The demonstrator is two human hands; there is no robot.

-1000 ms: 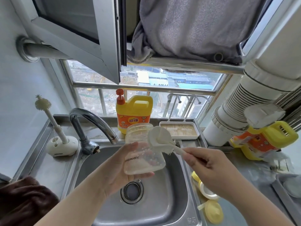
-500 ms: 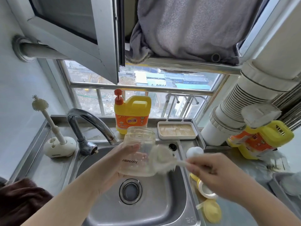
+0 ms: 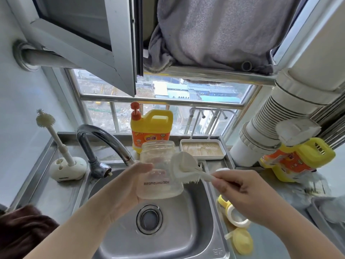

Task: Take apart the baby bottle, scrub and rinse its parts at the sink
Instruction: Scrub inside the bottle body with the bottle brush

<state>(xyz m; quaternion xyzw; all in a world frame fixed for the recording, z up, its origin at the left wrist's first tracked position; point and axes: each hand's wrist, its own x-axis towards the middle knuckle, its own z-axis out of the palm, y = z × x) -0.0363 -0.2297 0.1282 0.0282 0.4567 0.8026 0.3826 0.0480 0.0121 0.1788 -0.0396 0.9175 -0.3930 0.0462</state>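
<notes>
The clear baby bottle (image 3: 158, 172) hung above the steel sink (image 3: 196, 221), mouth tipped away toward the window, its base nearest the camera. The left hand (image 3: 127, 186) gripped it from the left side, palm against the wall and thumb curled over the front. Just to its right, the right hand (image 3: 242, 193) pinched the white handle of a brush (image 3: 186, 169), fingers folded round the stem. The brush head lay against the bottle's right wall, bristles touching the plastic. On the counter (image 3: 270, 240) right of the sink, below the right hand, lay a yellow collar ring (image 3: 233, 215) and a yellow cap (image 3: 241, 242). A yellow detergent jug (image 3: 151, 128) stood behind the bottle, near the faucet (image 3: 100, 144).
</notes>
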